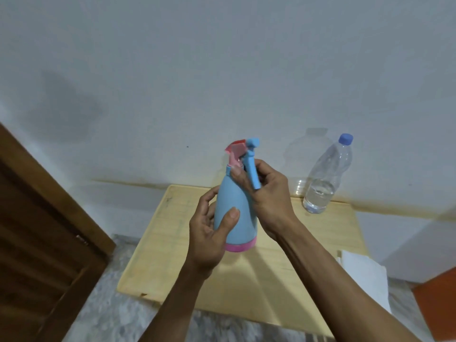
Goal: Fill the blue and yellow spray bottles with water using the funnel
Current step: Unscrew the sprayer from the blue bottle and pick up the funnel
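Note:
The blue spray bottle (237, 203), with a pink base ring and a pink and blue trigger head, is held upright above the small wooden table (283, 280). My left hand (209, 233) wraps its lower body. My right hand (266, 191) grips the neck and trigger head at the top. A clear plastic water bottle (325, 176) with a blue cap stands at the table's back right corner, holding a little water. No yellow bottle or funnel shows in view.
A white wall rises close behind the table. A brown wooden door (42, 243) stands at the left. White paper sheets (362, 272) lie at the table's right edge, beside an orange surface (439, 294). Speckled floor lies below.

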Action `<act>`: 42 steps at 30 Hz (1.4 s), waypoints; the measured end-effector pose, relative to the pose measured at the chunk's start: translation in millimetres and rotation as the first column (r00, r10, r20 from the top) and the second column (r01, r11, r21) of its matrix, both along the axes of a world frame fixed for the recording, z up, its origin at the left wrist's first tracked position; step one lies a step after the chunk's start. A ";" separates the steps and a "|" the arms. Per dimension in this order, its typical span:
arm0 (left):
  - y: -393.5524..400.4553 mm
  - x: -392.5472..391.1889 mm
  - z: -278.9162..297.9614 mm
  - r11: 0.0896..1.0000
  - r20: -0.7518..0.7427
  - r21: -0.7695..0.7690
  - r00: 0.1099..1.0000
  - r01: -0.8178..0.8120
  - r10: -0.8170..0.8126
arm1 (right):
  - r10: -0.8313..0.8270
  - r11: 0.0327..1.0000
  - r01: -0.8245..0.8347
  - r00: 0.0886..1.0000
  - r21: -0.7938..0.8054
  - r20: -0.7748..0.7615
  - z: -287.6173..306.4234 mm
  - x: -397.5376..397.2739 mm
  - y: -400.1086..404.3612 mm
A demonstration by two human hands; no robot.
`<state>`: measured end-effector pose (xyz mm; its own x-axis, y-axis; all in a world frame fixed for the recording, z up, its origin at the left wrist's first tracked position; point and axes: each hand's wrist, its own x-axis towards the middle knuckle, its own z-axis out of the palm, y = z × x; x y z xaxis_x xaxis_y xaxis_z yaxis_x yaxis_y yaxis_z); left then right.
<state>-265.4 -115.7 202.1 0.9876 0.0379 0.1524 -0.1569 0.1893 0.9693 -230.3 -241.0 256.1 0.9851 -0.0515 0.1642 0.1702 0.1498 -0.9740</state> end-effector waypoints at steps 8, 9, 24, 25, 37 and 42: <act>19.5 10.3 13.8 0.999 0.038 0.019 0.999 0.027 -0.027 | 0.023 0.999 -0.023 1.000 0.023 0.000 8.4 5.7 20.9; 23.1 11.9 14.6 0.999 0.045 0.024 0.999 0.024 -0.025 | 0.028 1.000 -0.028 1.000 0.000 0.011 8.8 6.4 23.6; 48.9 30.8 10.8 0.990 0.054 0.138 0.998 0.018 -0.026 | -0.125 0.958 0.148 0.987 -0.247 0.105 27.5 5.9 39.4; 50.4 32.3 10.4 0.989 0.054 0.148 0.998 0.018 -0.026 | -0.131 0.947 0.157 0.985 -0.281 0.110 27.7 4.5 39.7; 71.1 43.9 -3.5 0.977 0.032 0.199 0.996 0.072 -0.080 | -0.304 0.914 0.326 0.944 -0.241 0.125 24.7 7.4 58.5; 95.3 49.7 -35.2 0.985 -0.048 0.164 0.998 0.059 -0.051 | -0.480 0.877 0.479 0.870 0.040 0.114 38.8 16.6 54.3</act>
<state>-215.7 -20.4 166.9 0.9933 -0.0389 0.1091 -0.1078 0.0329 0.9936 -213.7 -186.7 294.9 0.8126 -0.5149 0.2729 0.3356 0.0307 -0.9415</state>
